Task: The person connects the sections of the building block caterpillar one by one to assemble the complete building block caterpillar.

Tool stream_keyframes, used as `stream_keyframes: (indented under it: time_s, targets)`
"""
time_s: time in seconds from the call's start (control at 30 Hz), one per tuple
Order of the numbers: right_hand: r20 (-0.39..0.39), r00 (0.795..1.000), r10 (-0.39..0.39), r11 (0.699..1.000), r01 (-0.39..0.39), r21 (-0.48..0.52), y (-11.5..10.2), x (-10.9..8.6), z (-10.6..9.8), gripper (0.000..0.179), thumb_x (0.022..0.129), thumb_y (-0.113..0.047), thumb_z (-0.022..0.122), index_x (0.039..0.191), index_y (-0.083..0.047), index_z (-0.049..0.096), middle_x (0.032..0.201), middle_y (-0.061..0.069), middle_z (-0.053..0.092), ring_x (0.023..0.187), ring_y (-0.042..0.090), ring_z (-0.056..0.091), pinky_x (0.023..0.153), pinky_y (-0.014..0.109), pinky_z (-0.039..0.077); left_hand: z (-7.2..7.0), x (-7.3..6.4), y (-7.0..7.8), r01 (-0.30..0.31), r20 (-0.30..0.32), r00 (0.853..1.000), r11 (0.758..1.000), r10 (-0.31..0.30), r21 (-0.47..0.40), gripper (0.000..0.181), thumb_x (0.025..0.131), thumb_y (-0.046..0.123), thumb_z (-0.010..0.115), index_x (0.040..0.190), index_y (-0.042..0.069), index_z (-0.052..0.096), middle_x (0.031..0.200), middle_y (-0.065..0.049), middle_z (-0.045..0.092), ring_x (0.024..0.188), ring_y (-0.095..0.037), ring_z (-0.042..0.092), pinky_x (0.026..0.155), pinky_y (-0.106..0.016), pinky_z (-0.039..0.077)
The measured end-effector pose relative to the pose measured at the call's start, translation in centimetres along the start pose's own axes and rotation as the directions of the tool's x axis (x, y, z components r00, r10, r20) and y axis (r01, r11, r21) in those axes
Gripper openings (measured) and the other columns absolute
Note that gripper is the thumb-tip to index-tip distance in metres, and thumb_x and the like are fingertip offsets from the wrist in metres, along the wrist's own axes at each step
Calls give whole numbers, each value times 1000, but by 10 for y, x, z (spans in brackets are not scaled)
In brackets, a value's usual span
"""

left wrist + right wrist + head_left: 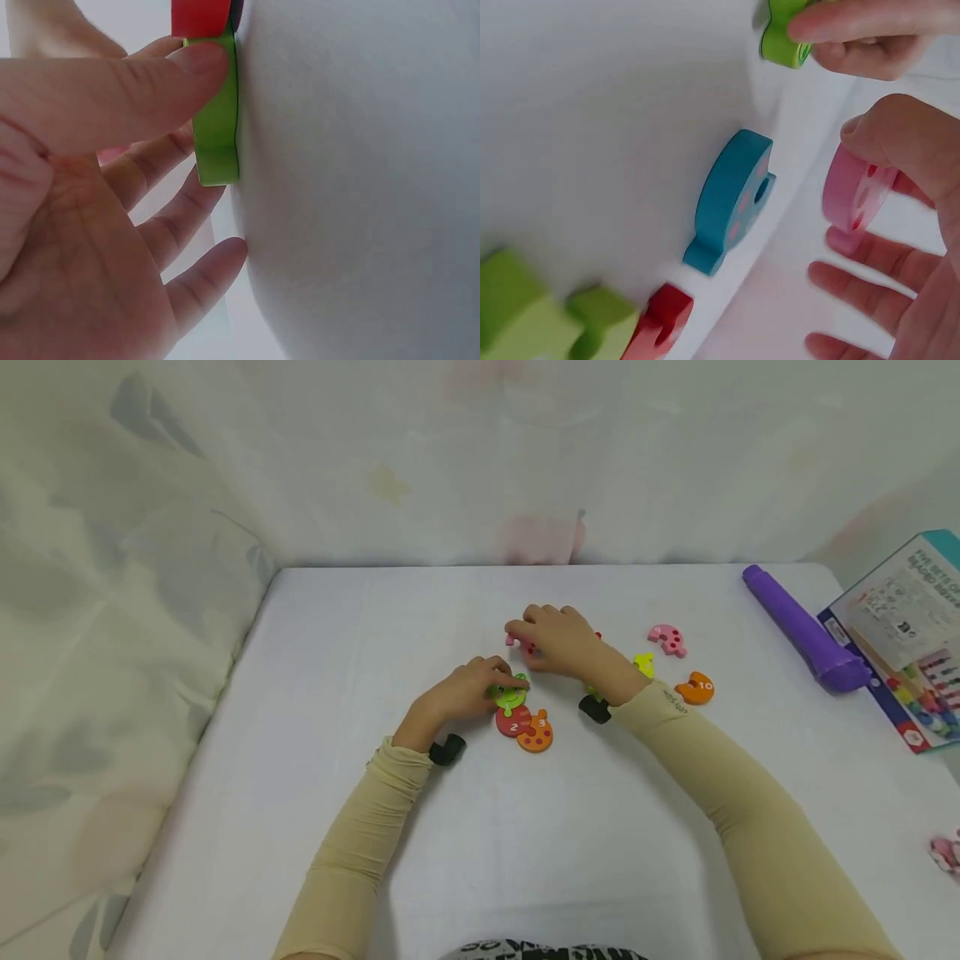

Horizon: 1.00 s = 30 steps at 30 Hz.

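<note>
The pink piece (529, 649) is in your right hand (561, 643), past the middle of the counter (337, 635) toward its far edge; it lies beyond the green piece (512, 697) and slightly to its right, near but apart, and I judge that gap is what your next move turns on. Your fingers cover much of the pink piece from above, so I cannot tell its long axis. Your right hand is the nearer one: its thumb and fingers are clamped on the pink piece, the other fingers spread. Your left hand (471, 687) comes in from the left, thumb and fingers together on the green piece. Toward the near edge, the green piece meets the red piece (513, 722), which joins the orange piece (536, 737). The right wrist view shows a blue piece (731, 202) lying near your right hand, untouched. Farther out, a purple tube (806, 631) lies by the far right corner, beside a box (900, 635).
</note>
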State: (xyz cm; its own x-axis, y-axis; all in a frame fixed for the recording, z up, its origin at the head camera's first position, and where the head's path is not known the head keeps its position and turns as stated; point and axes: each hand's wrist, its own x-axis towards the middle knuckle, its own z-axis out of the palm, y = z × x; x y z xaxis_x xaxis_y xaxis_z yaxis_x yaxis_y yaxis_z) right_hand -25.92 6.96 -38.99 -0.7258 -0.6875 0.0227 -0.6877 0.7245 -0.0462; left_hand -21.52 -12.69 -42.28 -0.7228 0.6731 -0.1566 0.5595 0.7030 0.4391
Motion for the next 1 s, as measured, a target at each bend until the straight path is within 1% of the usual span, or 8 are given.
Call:
stream_keyframes:
  time_s: [0.1,0.2,0.3,0.43,0.57,0.7,0.93,1.0]
  targets:
    - [-15,999,50,999,-50,11,1,-20,-3,42,81,-30,63,122,-23,54,106,7,55,89,26,54,71,42,45,0,0,1,11,5,1000,1000,-11,-10,47,83,10,66,126,28,59,120,-2,51,101,-20,44,86,-34,39]
    - [21,997,79,997,-79,24,1,-38,-6,46,80,-31,65,124,-23,55,110,8,56,92,27,55,73,42,47,0,1,2,14,11,1000,1000,-14,-16,47,83,9,65,126,27,59,120,-2,51,102,-20,44,86,-33,39]
    - [64,996,61,997,-64,46,0,-54,-5,46,81,-29,66,125,-24,57,113,8,58,99,27,55,76,44,49,-1,0,2,14,16,1000,1000,-14,-12,46,84,9,65,126,27,59,120,-2,51,103,-20,45,87,-34,40]
    - [102,995,18,996,-26,81,-4,-67,-1,46,80,-28,69,125,-25,58,113,8,59,102,26,55,79,47,48,-1,0,3,33,26,999,999,-33,-8,46,85,9,64,127,27,58,121,-2,51,105,-20,44,89,-34,39]
    - [118,993,-19,995,8,95,-10,-73,1,48,78,-29,71,124,-26,59,109,6,60,96,23,56,78,45,49,-2,-1,3,48,29,998,999,-48,-16,47,85,8,63,128,27,57,121,-2,50,106,-20,44,89,-34,40]
    - [122,991,-48,995,37,94,-16,-76,3,48,77,-31,71,123,-26,59,106,4,60,92,20,56,76,42,49,-2,-1,4,51,25,998,998,-51,-27,48,85,8,63,128,26,57,121,-2,50,106,-20,43,89,-34,40]
    - [151,986,-64,996,55,63,-22,-77,8,48,77,-34,70,124,-29,58,106,2,59,87,18,54,73,36,48,-2,0,4,42,20,999,999,-41,-30,48,85,8,63,128,27,57,121,-1,50,106,-20,43,89,-34,40]
    - [149,986,-72,996,65,56,-23,-77,10,50,77,-35,71,124,-28,58,105,3,58,87,19,53,72,35,48,-2,0,3,40,15,999,999,-40,-32,48,85,8,63,128,27,57,121,-1,50,106,-20,43,89,-34,39]
